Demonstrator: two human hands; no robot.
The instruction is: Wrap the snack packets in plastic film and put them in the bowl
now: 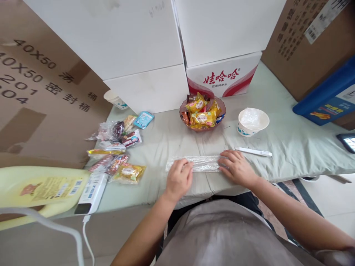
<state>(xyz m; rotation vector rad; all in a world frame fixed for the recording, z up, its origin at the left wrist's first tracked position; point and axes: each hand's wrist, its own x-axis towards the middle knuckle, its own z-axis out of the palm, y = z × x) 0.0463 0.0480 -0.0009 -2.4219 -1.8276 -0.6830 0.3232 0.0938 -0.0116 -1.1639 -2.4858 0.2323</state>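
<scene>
Clear plastic bag [199, 163] across counter [166, 144]; left hand [179, 179] curled over one end, grip unclear, right hand [236, 167] flat on other. Could crease or slip under uneven pressure.

Under your fingers [185, 167] lies a strip of clear, glossy plastic film [198, 163], crinkled and shiny, on the matt, pale green cloth [291, 144] that covers the counter. The snack packets [129, 172] to your left are glossy foil and plastic wrappers. Behind them stand matt brown and smooth white cardboard boxes [124, 40].
</scene>
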